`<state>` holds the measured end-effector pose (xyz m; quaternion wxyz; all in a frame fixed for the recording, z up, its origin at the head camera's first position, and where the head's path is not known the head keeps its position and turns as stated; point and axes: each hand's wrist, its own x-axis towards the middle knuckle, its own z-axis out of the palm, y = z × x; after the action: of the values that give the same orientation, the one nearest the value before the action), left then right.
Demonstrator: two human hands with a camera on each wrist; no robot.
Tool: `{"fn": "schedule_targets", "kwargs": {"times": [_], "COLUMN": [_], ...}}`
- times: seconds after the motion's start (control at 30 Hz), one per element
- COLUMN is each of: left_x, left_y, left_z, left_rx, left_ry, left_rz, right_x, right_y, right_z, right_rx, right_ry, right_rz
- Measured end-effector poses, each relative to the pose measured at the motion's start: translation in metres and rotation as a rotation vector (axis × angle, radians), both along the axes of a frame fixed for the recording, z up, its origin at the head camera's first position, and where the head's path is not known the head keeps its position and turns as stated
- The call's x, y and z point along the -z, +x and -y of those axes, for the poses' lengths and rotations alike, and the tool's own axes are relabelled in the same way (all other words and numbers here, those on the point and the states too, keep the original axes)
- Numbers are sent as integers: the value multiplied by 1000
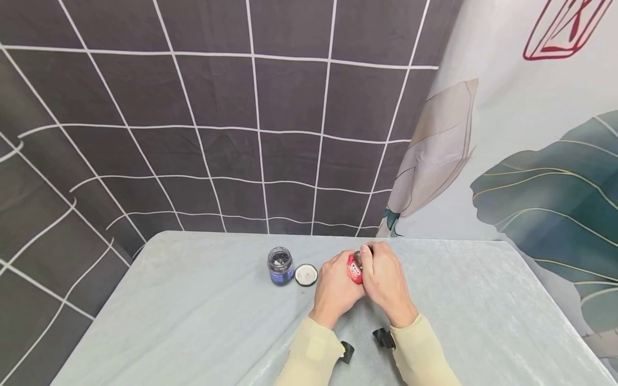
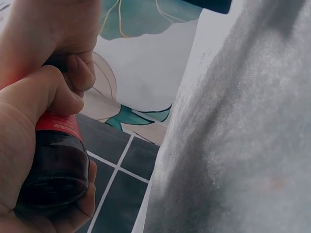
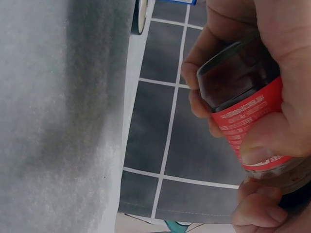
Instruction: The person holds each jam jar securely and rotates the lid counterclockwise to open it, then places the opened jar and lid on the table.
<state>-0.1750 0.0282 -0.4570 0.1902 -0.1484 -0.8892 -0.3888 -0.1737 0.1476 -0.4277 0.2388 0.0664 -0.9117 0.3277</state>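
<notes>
My left hand is wrapped round a small glass jar with a red label and dark contents. In the right wrist view the thumb of that hand lies on the jar's label. My right hand grips the dark lid at the jar's other end, its fingers curled at the rim. The jar is tilted, and its rounded glass base shows in the left wrist view. Most of the lid is hidden by the right hand. Whether the lid is loose cannot be seen.
Left of the hands an open glass jar with a blue label stands upright on the pale cloth-covered table. Beside it lies a round lid, its white inside facing up. A dark gridded curtain hangs behind the table.
</notes>
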Motion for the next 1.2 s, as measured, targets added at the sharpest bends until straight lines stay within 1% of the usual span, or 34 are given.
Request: {"fn": "schedule_targets", "kwargs": {"times": [0.17, 0.33, 0.57, 0.8, 0.97, 1.2], "left_x": [-1, -5, -9, -9, -9, -9], "left_y": [-1, -2, -1, 0, 0, 1], "left_z": [1, 0, 1, 4, 4, 5], "left_rx": [11, 28, 15, 7, 21, 25], "left_ry": [4, 6, -7, -8, 4, 3], "left_rz": [7, 21, 45, 47, 51, 51], "right_x": [0, -2, -3, -2, -1, -1], "right_y": [0, -1, -1, -1, 0, -1], "right_z": [-2, -4, -4, -2, -4, -6], "right_rx": [-20, -37, -47, -64, -77, -109], "right_ry": [20, 26, 31, 20, 22, 29], "right_rz": [-7, -31, -59, -67, -79, -80]}}
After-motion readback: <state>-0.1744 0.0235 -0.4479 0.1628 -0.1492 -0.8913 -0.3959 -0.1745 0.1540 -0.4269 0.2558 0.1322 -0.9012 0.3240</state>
